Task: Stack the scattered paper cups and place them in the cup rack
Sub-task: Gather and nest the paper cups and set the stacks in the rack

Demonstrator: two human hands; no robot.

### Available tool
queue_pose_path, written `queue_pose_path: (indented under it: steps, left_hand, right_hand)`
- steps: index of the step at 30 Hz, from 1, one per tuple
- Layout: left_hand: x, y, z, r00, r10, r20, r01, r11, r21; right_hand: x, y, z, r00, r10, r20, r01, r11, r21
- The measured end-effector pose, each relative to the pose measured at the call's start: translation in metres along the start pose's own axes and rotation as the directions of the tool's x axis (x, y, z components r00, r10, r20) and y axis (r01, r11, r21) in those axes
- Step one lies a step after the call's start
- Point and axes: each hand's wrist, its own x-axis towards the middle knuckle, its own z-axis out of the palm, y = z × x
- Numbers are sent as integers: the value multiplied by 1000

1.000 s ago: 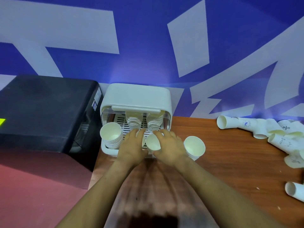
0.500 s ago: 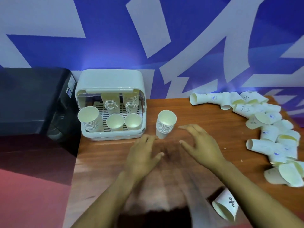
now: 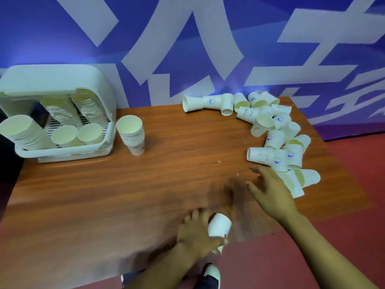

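The white cup rack [image 3: 62, 152] stands at the table's far left with several stacks of paper cups inside. A stack of cups [image 3: 131, 134] stands upright just right of the rack. Many loose paper cups [image 3: 275, 138] lie scattered along the right side of the table. My left hand [image 3: 198, 232] grips a single paper cup [image 3: 219, 225] lying on its side at the table's near edge. My right hand [image 3: 268, 188] hovers with fingers spread, just left of the nearest scattered cups, holding nothing.
The wooden table [image 3: 125, 195] ends close to my body; red floor [image 3: 343, 205] lies beyond its right and near edges. A blue and white wall [image 3: 187, 49] backs the table. A shoe [image 3: 212, 274] shows below the near edge.
Both hands drew back from the rack, leaving cups in it. The view swung right. My left hand took hold of the cup at the near edge; my right hand moved toward the scattered pile.
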Motion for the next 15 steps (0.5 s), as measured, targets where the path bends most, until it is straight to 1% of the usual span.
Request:
queue_pose_path:
  steps: [3,6,9,12,15]
  left_hand:
    - [9,26,21,994,-109,11,109,994,21]
    - [19,45,24,981,-196,-13,196,981,-10]
    - [25,56,15,972,-225,-68,225,974,-14]
    - [29,65,5,970,-219,-107,221,975,6]
    - [34,72,-2,965,-220,-141,224,975,7]
  right_hand:
    - [-1,39,-6,999,16,32,-16,1000,-6]
    - [0,67,-12,998,17,62,-13,998,-62]
    - [5,89,-18,997,9,78,4,985,-172]
    - [13,107,-22,996,38,79,-11,947,-322]
    - [23,122,-28,988,91,126,-36,923,-384]
